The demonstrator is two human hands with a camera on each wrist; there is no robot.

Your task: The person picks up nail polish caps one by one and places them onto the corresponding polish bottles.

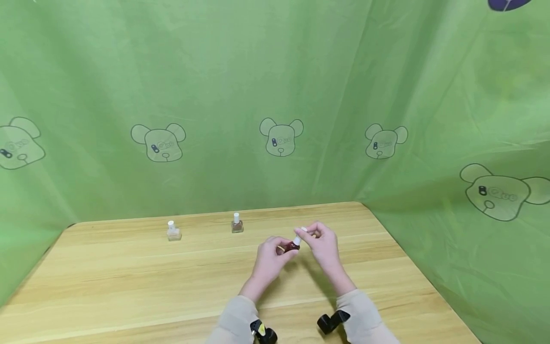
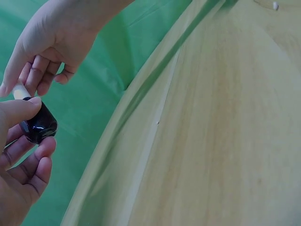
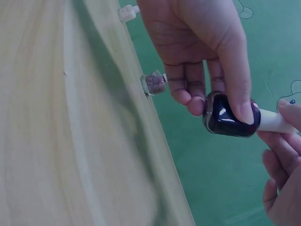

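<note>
Between both hands, tilted above the wooden table, is a dark red nail polish bottle (image 3: 225, 117) with a white cap (image 3: 274, 121). My left hand (image 1: 269, 258) holds the glass body, thumb on one face and fingers behind it, as the left wrist view shows. With thumb and fingertips my right hand (image 1: 323, 244) pinches the white cap, which sits on the bottle's neck. Farther back on the table stand two more bottles with white caps: a brownish glittery nail polish bottle (image 1: 237, 225) and a clear or pale nail polish bottle (image 1: 174, 233).
The light wooden table (image 1: 129, 286) reaches back to a green curtain (image 1: 223, 95) printed with bear faces, which also closes off both sides. Black wrist cameras (image 1: 333, 322) are strapped over the beige sleeves (image 1: 363, 313).
</note>
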